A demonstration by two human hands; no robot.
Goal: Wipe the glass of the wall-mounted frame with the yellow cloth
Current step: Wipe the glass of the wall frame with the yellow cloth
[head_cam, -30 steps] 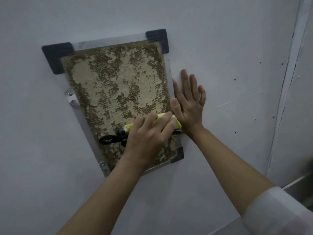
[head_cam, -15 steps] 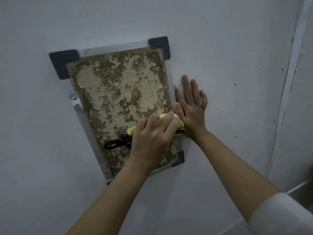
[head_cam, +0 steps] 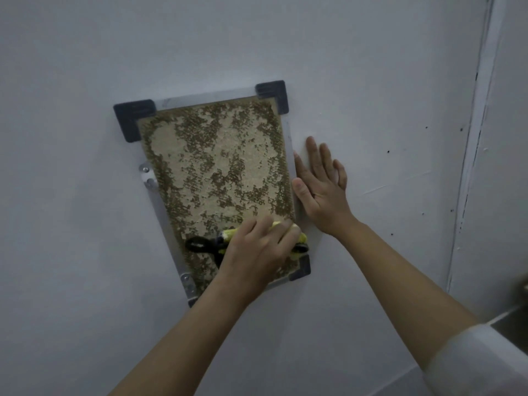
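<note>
Wall-mounted frame (head_cam: 217,178) on grey wall (head_cam: 371,67), left hand (head_cam: 257,250) fingers curled onto yellow cloth (head_cam: 288,232) at the glass's five o'clock corner, right hand (head_cam: 323,190) fingers spread flat at three o'clock

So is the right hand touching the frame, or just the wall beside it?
Cannot tell. In the head view the right hand lies flat on the wall, thumb right at the frame edge; no clear gap or contact.

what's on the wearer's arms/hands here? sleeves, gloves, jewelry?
Both hands are bare: no gloves, and no rings or watch visible on the left hand or right hand. The left forearm is uncovered as far as the frame edge. The right arm has a white sleeve pushed up near the elbow, plain, no markings.
</note>
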